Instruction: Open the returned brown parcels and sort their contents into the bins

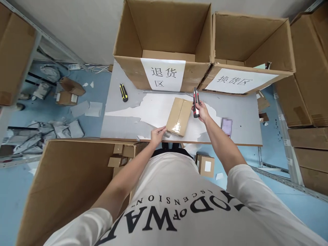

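A small flat cardboard box (179, 116) with shiny tape lies tilted on white paper (153, 106) on the table. My left hand (157, 135) grips its near left corner, fingers closed against the edge. My right hand (202, 111) is wrapped round a red and black utility knife (196, 104), held upright just beyond the box's right side. The knife's tip points away from me; whether the blade is out cannot be made out. A yellow and black utility knife (123, 93) lies apart on the table's left.
Two large open cartons with labels, a left carton (128, 70) and a right carton (256, 73), stand along the table's back. A blurred purple item (227, 126) lies at right. A big open carton (69, 171) with small boxes stands at front left. Shelving flanks both sides.
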{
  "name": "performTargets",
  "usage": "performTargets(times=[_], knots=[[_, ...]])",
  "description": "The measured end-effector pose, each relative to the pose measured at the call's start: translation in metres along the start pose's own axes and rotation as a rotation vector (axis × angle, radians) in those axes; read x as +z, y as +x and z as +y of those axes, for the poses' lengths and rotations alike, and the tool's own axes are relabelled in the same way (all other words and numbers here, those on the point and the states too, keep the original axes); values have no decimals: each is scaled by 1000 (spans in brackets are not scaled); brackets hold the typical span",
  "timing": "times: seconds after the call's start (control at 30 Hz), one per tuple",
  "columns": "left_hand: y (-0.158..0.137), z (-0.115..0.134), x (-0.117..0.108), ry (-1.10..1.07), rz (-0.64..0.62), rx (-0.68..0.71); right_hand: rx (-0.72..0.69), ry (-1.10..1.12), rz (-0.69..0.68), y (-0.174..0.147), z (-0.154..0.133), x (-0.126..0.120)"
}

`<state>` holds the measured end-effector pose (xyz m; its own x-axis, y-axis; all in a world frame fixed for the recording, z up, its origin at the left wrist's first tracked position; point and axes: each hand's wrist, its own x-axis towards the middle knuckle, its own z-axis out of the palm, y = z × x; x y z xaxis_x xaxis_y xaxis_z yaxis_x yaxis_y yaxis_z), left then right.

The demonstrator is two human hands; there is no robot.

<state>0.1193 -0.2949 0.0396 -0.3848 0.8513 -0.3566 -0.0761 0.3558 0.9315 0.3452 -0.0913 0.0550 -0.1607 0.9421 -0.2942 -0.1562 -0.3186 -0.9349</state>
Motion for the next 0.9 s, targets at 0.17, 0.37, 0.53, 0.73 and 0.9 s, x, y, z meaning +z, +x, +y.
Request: performTargets(times=[0.17,0.37,0.53,0.73,0.9], knots=[[-22,-10,13,54,77,-3,37,-56,-74,12,0,20],[-20,-6,5,87,65,-11,59,-131,-32,-2,-3,30],[-14,1,-1,108,9,-31,32,-104,36,-26,-5,24],[48,30,-8,287,-100,80,77,14,117,-112,12,-4],[142,66,7,269,-209,188,249,288,157,-187,43,10]])
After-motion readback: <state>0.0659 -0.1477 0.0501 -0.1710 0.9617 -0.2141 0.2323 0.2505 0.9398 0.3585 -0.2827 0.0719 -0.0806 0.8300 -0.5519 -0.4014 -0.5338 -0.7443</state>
